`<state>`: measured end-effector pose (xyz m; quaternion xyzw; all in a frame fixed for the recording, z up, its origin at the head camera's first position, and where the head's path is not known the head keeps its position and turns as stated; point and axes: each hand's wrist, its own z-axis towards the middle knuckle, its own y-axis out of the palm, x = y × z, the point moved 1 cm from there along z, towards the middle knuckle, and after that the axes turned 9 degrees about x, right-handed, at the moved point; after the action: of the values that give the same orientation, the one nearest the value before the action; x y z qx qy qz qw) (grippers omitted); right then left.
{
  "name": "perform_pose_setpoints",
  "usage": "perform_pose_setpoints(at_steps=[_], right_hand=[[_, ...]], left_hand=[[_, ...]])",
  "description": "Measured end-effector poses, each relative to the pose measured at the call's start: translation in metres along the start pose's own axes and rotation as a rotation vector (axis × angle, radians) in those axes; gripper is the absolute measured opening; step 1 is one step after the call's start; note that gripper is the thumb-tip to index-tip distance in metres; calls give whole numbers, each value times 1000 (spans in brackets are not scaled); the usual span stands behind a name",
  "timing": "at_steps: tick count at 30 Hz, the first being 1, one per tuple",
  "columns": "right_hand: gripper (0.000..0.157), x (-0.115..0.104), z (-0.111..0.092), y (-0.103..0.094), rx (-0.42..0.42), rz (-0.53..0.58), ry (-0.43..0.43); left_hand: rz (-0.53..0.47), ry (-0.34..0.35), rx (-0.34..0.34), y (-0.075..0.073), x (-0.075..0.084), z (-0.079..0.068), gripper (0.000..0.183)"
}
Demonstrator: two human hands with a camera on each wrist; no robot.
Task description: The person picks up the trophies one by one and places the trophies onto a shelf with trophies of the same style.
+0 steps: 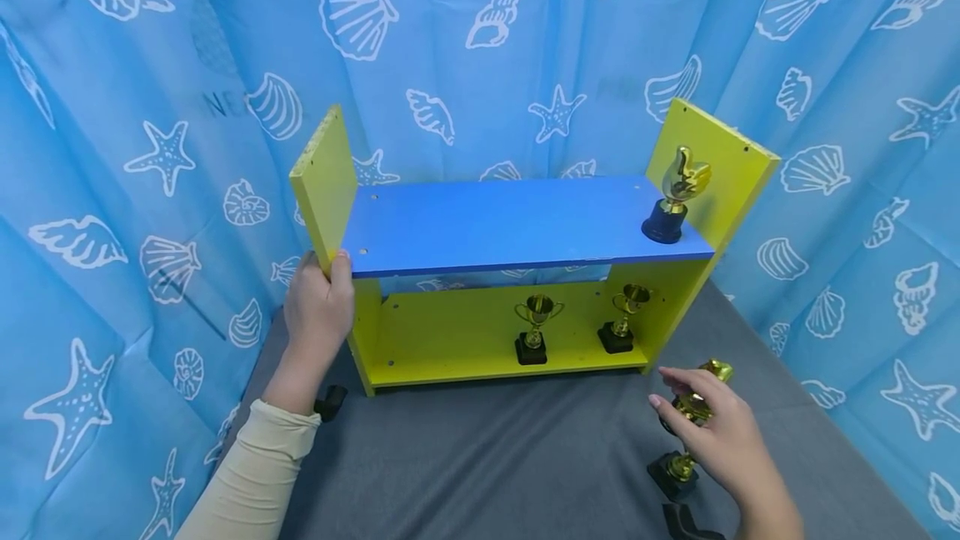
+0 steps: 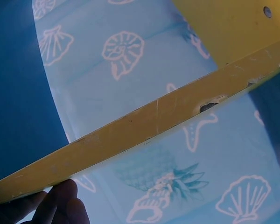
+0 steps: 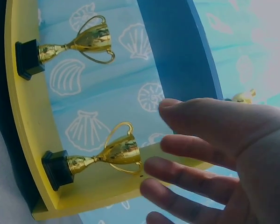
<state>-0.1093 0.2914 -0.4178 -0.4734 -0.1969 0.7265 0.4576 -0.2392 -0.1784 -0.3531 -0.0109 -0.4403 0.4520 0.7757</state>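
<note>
Upright yellow shelf [image 1: 480,340] with blue top board; gold trophy [image 1: 686,432] upright on grey table.

Two cups [image 1: 534,327] [image 1: 622,319] side by side on lower shelf [image 1: 450,357], thumbs-up trophy [image 1: 675,194] up top right, another trophy [image 1: 686,440] on table [image 1: 487,457] in front.

Bright, even light fills all views, with only soft shadows under the shelf [image 1: 525,223]. The head view bows at its edges. In the right wrist view, the fingers [image 3: 196,116] are blurred and the upper right corner washes out pale.
</note>
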Motion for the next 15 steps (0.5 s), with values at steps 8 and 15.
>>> perform_pose_setpoints(at_steps=[8, 15], right_hand=[[43, 3, 0, -5, -69, -14, 45], [45, 8, -1, -11, -119, -4, 64]], left_hand=[[10, 5, 4, 0, 0, -1, 49], [11, 10, 0, 0, 1, -1, 49]])
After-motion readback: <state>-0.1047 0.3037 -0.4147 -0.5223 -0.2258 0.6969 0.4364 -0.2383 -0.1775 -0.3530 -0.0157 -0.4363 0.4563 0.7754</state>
